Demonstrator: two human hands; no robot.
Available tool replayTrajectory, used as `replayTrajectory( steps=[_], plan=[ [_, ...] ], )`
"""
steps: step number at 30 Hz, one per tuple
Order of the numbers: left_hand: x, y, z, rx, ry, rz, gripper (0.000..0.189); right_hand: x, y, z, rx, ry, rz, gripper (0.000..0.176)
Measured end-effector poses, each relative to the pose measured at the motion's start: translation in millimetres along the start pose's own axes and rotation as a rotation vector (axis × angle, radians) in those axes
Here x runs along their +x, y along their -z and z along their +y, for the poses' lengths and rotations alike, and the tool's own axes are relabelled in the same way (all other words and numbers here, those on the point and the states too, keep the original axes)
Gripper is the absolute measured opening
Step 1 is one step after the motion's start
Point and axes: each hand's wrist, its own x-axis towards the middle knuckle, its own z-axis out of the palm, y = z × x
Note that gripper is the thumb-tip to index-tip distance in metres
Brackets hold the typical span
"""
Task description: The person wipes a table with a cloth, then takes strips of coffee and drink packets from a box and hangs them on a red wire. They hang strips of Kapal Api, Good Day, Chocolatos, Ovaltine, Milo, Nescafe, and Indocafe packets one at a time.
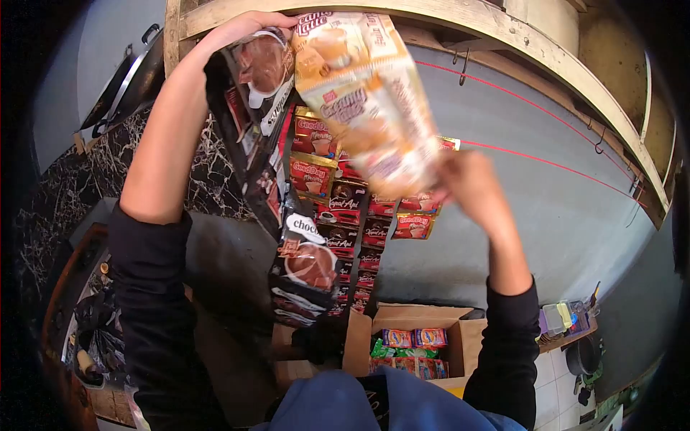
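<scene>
My left hand point(248, 27) is raised to the wooden beam, its fingers closed at the top edge of a strip of yellow and white Creamy Latte sachets point(359, 100). My right hand point(471, 185), smeared by motion, pinches the lower end of that strip and holds it out to the right. Below my left wrist hangs a strip of dark chocolate drink sachets point(309, 262). Behind these hang strips of red Good Day sachets point(313, 174) and black and red Kapal Api coffee sachets point(338, 205).
The curved wooden beam point(532, 47) runs overhead, with metal hooks point(463, 68) and a red string point(532, 154). An open cardboard box point(467, 345) of packets stands below. Pans point(129, 82) hang at the left; a small shelf point(571, 337) juts out at the right.
</scene>
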Motion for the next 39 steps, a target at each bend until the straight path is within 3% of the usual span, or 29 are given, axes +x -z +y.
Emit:
replayTrajectory(
  steps=[1,3,4,5,6,9,10,11,12,13,15,16,17,19,20,23,25,26,27,29,30,31,33,34,35,37,38,39],
  plan=[
    [-0.5,1.7,-0.2,0.030,0.023,-0.005,0.024,2.3,12.1,-1.1,-0.130,0.088,0.233,0.022],
    [0.0,-0.5,-9.7,-0.029,-0.065,-0.038,0.025,7.1,28.5,-11.5,-0.235,0.149,0.466,0.020],
    [3.5,-1.2,-16.0,0.004,-0.095,0.065,0.025,18.1,27.5,-7.9,-0.235,0.145,0.460,0.020],
    [6.3,-1.2,-21.8,0.036,-0.126,0.167,0.024,33.2,23.6,0.2,-0.263,0.297,0.591,0.018],
    [2.5,-5.6,-20.4,0.024,-0.174,0.096,0.027,45.7,18.9,8.7,-0.292,0.451,0.720,0.016],
    [-5.9,-19.4,-13.1,0.023,-0.097,0.157,0.032,79.1,0.5,40.0,-0.281,0.346,0.516,0.017],
    [11.3,-14.5,-26.2,0.020,-0.152,0.128,0.036,91.7,-3.1,54.3,-0.279,0.352,0.512,0.017],
    [-1.2,-32.5,-13.9,-0.043,-0.065,0.200,0.033,103.6,-4.1,69.8,-0.464,0.322,0.405,0.019],
    [2.6,-40.7,-15.5,-0.138,-0.110,0.222,0.030,110.5,-5.2,75.9,-0.646,0.290,0.296,0.021],
    [7.8,-45.8,-21.7,-0.231,-0.156,0.242,0.027,106.9,-5.2,61.7,-0.640,0.295,0.296,0.021],
    [29.2,-41.0,-35.0,-0.369,-0.123,0.163,0.015,96.3,0.1,26.7,-0.257,0.301,0.515,0.023],
    [28.5,-43.2,-34.2,-0.357,-0.135,0.146,0.014,90.3,0.1,9.4,-0.049,0.300,0.529,0.033],
    [25.8,-46.6,-33.6,-0.343,-0.144,0.128,0.014,91.0,0.7,-6.7,-0.043,0.303,0.526,0.033],
    [22.1,-49.8,-37.2,-0.305,-0.160,0.071,0.019,98.0,0.2,-26.6,0.480,-0.035,0.257,0.050],
    [20.4,-52.4,-39.4,-0.276,-0.183,0.011,0.025,111.1,-1.7,-27.1,0.485,-0.039,0.256,0.050],
    [13.2,-62.4,-48.7,-0.261,-0.086,0.057,0.023,152.7,-0.2,-32.7,0.372,0.030,0.383,0.061],
    [13.7,-57.2,-56.2,-0.203,0.148,-0.020,0.031,167.1,2.1,-40.3,-0.508,0.149,0.588,0.063],
    [13.2,-58.7,-62.2,-0.161,0.151,-0.031,0.031,175.9,-3.3,-41.9,-0.705,0.122,0.650,0.070],
    [6.9,-64.4,-63.6,-0.121,0.155,-0.040,0.032,180.6,-2.5,-44.8,-0.704,0.127,0.651,0.070],
    [1.9,-71.6,-67.8,-0.146,0.185,-0.056,0.027,187.8,-1.7,-49.5,-0.455,-0.043,-0.055,0.078],
    [1.8,-72.1,-69.7,-0.154,0.198,-0.053,0.027,195.7,-1.6,-48.8,-0.363,-0.092,-0.131,0.072],
    [1.7,-72.9,-72.4,-0.163,0.211,-0.053,0.027,207.2,-0.7,-40.1,-0.364,-0.091,-0.134,0.072],
    [3.3,-73.8,-73.3,-0.197,0.185,-0.084,0.028,212.7,1.2,-32.8,-0.084,0.066,0.002,0.058],
    [3.9,-74.3,-72.3,-0.229,0.156,-0.116,0.030,208.6,5.1,-36.1,-0.041,-0.008,0.160,0.049],
    [5.0,-76.3,-71.1,-0.230,0.155,-0.114,0.030,202.6,3.4,-36.9,-0.041,-0.007,0.160,0.049],
    [2.8,-81.6,-62.5,-0.179,0.108,0.042,0.031,196.4,1.7,-35.0,-0.182,0.111,0.437,0.048],
    [7.6,-80.7,-64.0,-0.233,0.106,0.008,0.033,193.6,-6.1,-29.2,-0.110,0.254,0.536,0.046],
    [12.8,-81.0,-67.8,-0.232,0.102,0.007,0.033,185.8,-7.6,-30.2,-0.112,0.255,0.540,0.046]
  ],
)
